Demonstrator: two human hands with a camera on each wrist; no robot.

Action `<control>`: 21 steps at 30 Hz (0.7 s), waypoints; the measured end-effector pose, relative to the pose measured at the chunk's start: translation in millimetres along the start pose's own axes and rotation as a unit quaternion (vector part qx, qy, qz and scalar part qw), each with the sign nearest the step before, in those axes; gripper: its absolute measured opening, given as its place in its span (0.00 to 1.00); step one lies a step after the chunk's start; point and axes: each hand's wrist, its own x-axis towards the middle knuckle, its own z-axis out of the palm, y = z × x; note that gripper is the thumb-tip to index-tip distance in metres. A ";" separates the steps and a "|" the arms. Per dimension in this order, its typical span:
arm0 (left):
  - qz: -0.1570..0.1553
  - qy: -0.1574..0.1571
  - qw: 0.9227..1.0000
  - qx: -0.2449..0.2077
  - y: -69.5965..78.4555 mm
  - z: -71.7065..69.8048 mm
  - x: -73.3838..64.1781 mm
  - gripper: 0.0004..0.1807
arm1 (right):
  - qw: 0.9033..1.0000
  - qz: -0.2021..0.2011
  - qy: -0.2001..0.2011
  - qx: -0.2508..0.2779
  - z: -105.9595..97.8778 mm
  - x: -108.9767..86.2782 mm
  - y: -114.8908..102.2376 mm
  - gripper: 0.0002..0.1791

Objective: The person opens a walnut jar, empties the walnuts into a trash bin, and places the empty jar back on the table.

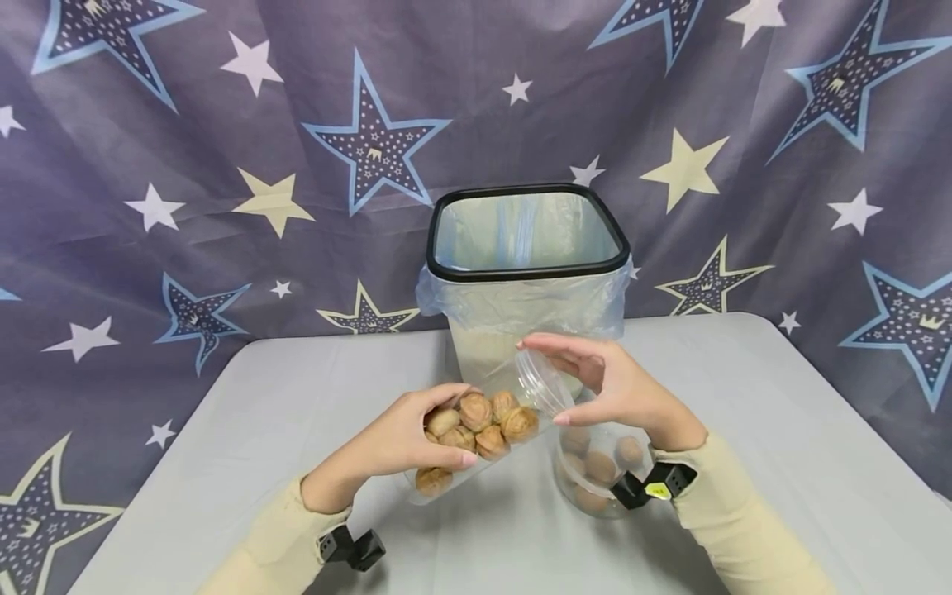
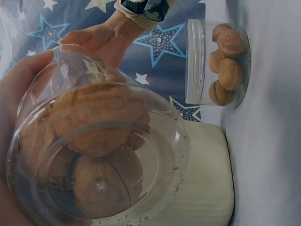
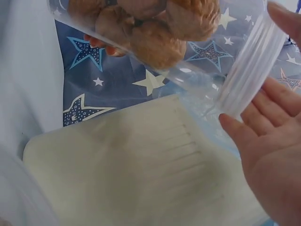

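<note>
A clear plastic jar of walnuts is held tilted above the table, its ridged lid end pointing up and to the right. My left hand grips the jar's body, thumb on the near side. At the upper end, my right hand holds the clear ridged lid between thumb and fingers. The jar's round base faces the left wrist camera. Below my right hand, a second clear jar with several walnuts stands upright on the table, partly hidden by the right wrist.
Behind the jars stands a cream bin with a black rim and a pale blue bag liner. Grey cloth covers the table. A star-patterned curtain hangs at the back.
</note>
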 end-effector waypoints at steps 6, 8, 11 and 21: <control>0.002 -0.002 1.000 -0.007 -1.5 0.9 0.7 0.36 | 1.000 0.007 -0.028 0.003 -3.4 0.3 -0.3 0.42; 0.003 -0.002 1.000 -0.007 -2.3 1.5 1.0 0.36 | 0.999 0.008 -0.035 0.008 -4.9 -0.1 0.6 0.43; 0.004 0.000 1.000 -0.005 -2.3 2.4 0.7 0.36 | 0.999 -0.005 -0.040 0.017 -7.3 -0.3 1.5 0.45; -0.016 0.039 0.998 0.040 -0.1 3.6 0.5 0.38 | 0.982 0.118 0.076 -0.124 2.3 -1.4 -14.6 0.29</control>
